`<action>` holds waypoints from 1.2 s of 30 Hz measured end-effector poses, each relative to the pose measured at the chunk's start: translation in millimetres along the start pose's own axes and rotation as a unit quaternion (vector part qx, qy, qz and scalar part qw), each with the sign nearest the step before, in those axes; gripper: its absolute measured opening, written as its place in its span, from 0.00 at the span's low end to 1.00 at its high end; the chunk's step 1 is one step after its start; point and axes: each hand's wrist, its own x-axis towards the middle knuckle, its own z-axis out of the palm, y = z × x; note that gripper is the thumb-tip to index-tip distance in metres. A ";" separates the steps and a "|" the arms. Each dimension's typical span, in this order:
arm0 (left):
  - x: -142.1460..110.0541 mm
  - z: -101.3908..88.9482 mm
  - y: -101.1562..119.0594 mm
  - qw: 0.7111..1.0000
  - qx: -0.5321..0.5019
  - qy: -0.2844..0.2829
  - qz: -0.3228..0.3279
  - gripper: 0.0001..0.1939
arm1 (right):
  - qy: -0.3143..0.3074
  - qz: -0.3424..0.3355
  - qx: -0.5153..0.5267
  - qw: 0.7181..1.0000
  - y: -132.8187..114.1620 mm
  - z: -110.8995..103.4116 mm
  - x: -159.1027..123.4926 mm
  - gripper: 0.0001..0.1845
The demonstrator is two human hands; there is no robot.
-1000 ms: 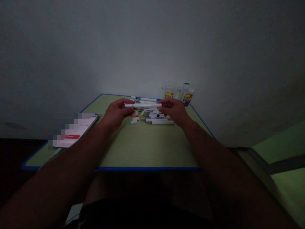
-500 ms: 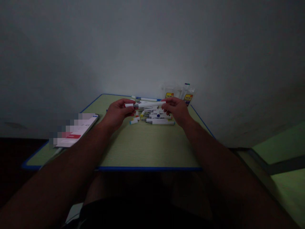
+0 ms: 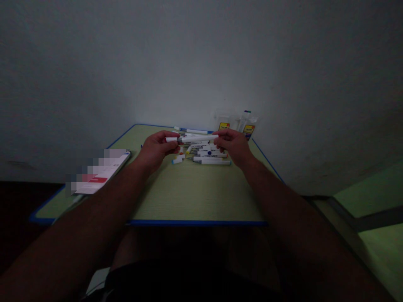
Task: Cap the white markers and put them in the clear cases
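My left hand (image 3: 156,150) pinches a short white marker cap (image 3: 171,139) with a red end. My right hand (image 3: 233,146) grips the other end of a long white marker (image 3: 199,138), held level above the table. The cap sits just off the marker's left tip, almost touching it. Beneath both hands lies a pile of several white markers (image 3: 206,156) with coloured caps on the green table (image 3: 189,193).
A phone (image 3: 99,172) with a lit screen lies at the table's left edge. Clear plastic marker cases (image 3: 236,121) with yellow labels stand at the back right against the grey wall. The table has a blue rim. A second green surface is at far right.
The marker was whole a second ago. Since then the cap in my left hand has come off the marker body held by my right hand, and a small gap shows.
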 end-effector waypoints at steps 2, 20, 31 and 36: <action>0.3 -0.3 -0.5 1.000 -0.001 -0.001 -0.001 0.16 | 0.001 0.004 -0.008 1.000 1.3 -0.6 0.6 0.19; 0.2 0.3 -2.6 1.000 -0.010 -0.016 0.009 0.15 | -0.031 -0.015 -0.035 0.999 5.4 -1.7 1.4 0.19; -4.2 0.2 -1.6 0.997 0.066 -0.020 0.039 0.21 | -0.075 -0.025 -0.058 0.995 4.4 5.2 -3.5 0.18; -7.0 4.0 0.9 0.994 0.100 -0.007 0.045 0.17 | -0.074 -0.033 -0.076 0.994 5.8 4.3 -3.1 0.19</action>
